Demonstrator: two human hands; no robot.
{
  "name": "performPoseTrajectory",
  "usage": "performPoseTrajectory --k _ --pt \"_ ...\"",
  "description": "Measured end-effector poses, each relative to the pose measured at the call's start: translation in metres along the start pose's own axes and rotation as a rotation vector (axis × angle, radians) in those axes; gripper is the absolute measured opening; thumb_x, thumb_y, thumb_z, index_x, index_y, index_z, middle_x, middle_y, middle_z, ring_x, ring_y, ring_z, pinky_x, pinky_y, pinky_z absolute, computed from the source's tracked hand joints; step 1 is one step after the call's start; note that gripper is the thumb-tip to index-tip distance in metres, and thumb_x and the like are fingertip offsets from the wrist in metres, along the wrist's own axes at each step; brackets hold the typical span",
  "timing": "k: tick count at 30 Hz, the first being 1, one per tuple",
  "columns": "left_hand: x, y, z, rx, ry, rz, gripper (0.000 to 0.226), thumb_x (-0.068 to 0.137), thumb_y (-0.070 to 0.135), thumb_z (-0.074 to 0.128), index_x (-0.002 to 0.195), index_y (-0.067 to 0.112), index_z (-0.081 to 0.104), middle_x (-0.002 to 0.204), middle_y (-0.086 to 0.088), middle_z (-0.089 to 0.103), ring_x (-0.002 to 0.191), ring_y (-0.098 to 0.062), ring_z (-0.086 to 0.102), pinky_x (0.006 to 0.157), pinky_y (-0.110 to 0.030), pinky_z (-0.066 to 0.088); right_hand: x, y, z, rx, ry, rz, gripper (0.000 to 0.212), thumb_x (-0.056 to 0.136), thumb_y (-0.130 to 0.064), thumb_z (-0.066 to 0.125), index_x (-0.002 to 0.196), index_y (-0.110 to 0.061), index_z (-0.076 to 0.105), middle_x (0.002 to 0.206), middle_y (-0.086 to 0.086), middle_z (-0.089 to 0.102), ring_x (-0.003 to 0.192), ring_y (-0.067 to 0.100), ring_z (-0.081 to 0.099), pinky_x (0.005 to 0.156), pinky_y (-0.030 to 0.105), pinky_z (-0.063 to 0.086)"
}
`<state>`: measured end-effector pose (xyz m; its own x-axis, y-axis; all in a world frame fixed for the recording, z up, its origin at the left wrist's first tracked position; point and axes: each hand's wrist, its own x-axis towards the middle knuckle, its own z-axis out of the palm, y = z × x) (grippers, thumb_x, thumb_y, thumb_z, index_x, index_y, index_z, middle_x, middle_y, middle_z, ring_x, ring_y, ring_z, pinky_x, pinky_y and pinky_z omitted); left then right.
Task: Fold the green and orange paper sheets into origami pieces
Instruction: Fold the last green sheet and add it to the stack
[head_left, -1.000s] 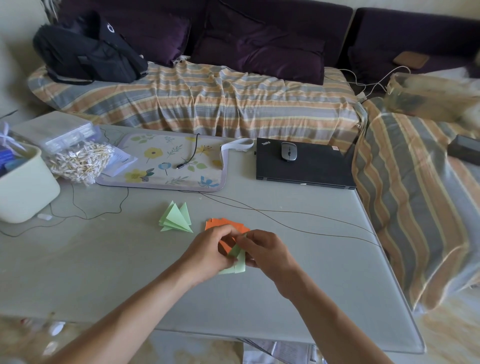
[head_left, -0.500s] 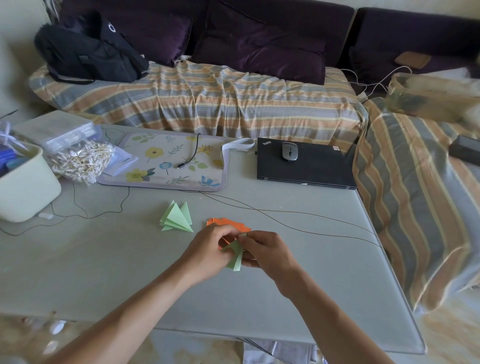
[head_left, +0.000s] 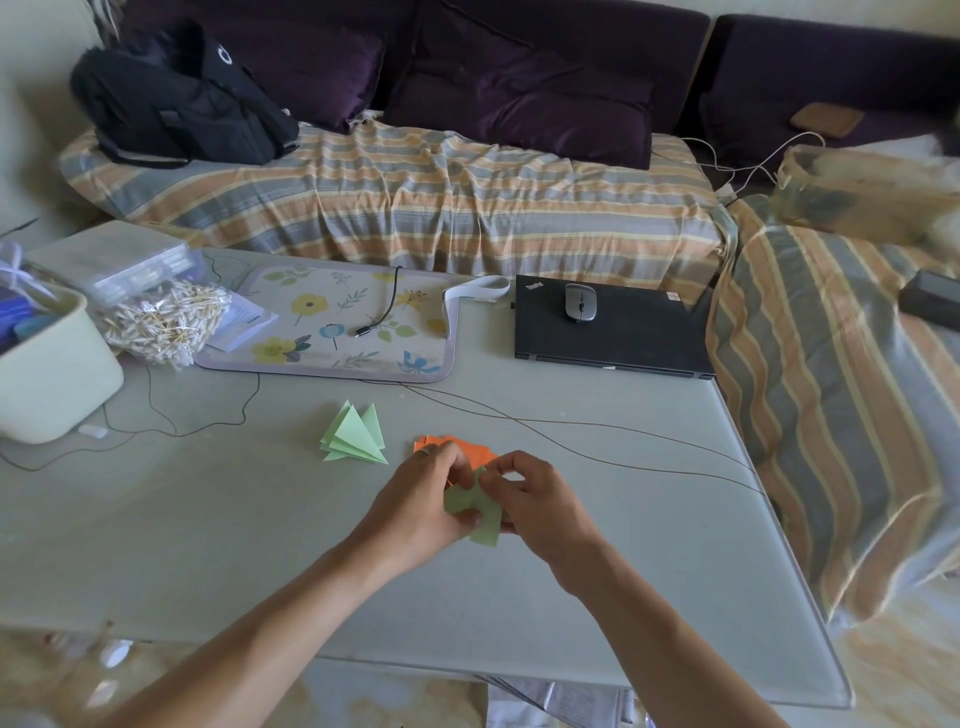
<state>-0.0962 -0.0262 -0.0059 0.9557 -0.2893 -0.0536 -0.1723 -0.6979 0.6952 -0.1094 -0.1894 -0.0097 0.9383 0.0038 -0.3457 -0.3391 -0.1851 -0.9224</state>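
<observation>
A small light green paper piece (head_left: 477, 512) is held between both hands just above the grey table (head_left: 208, 530). My left hand (head_left: 418, 512) pinches its left side, and my right hand (head_left: 535, 506) pinches its top right with fingers curled. Orange folded sheets (head_left: 470, 448) lie flat on the table right behind my hands, partly hidden by them. A stack of folded green triangles (head_left: 355, 435) rests on the table to the left of the orange sheets, apart from both hands.
A closed black laptop (head_left: 613, 332) with a mouse (head_left: 580, 302) sits at the back right. A floral mat (head_left: 337, 322), a bag of cotton swabs (head_left: 161, 319) and a cream tub (head_left: 49, 371) stand at the back left. Thin cables (head_left: 571, 426) cross the table.
The green piece has been turned and spread between my fingers, showing a broader flat face than before. Both hands stayed in the same spot.
</observation>
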Motion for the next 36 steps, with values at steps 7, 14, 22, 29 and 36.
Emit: performPoseTrajectory --k 7,14,22,29,36 --pt "-0.002 0.004 -0.004 -0.156 0.063 -0.068 0.011 0.088 0.020 0.065 0.086 0.027 0.057 0.080 0.010 0.067 0.071 -0.008 0.064 0.060 -0.022 0.049 0.000 -0.002 -0.002 -0.061 0.006 -0.053 0.010 0.088 -0.023 0.071 0.079 -0.024 0.071 0.078 0.002 0.071 0.073 0.017 0.059 0.075 0.047 0.053" --pt "-0.002 0.010 -0.007 -0.221 0.073 -0.190 0.010 0.088 0.027 0.073 0.079 0.022 0.073 0.072 0.013 0.071 0.065 0.004 0.061 0.059 -0.009 0.040 0.003 0.002 -0.002 -0.126 0.101 -0.032 0.010 0.080 -0.026 0.078 0.076 -0.020 0.072 0.069 -0.010 0.068 0.067 0.009 0.059 0.067 0.030 0.047" --pt "-0.007 0.017 -0.007 -0.437 -0.022 -0.381 0.014 0.089 0.028 0.067 0.081 0.020 0.074 0.079 0.005 0.074 0.074 -0.010 0.069 0.055 -0.021 0.053 -0.002 0.001 0.000 -0.393 0.231 -0.333 0.013 0.078 -0.008 0.073 0.074 -0.016 0.064 0.067 -0.009 0.063 0.064 0.003 0.055 0.057 0.012 0.040" --pt "-0.007 0.020 -0.013 -0.674 -0.019 -0.470 0.021 0.094 0.012 0.056 0.089 0.003 0.074 0.087 -0.013 0.078 0.078 -0.025 0.077 0.068 -0.037 0.064 0.000 0.008 0.006 -0.468 0.204 -0.527 0.008 0.086 -0.016 0.066 0.079 -0.019 0.067 0.076 -0.006 0.068 0.075 0.013 0.064 0.070 0.026 0.054" --pt "-0.007 0.022 -0.015 -0.722 -0.026 -0.453 0.024 0.098 0.012 0.053 0.097 -0.005 0.070 0.089 -0.012 0.078 0.078 -0.024 0.078 0.068 -0.035 0.063 -0.003 0.000 0.002 -0.357 0.149 -0.398 0.010 0.086 -0.007 0.069 0.087 -0.016 0.071 0.079 -0.007 0.072 0.073 0.007 0.065 0.066 0.010 0.048"
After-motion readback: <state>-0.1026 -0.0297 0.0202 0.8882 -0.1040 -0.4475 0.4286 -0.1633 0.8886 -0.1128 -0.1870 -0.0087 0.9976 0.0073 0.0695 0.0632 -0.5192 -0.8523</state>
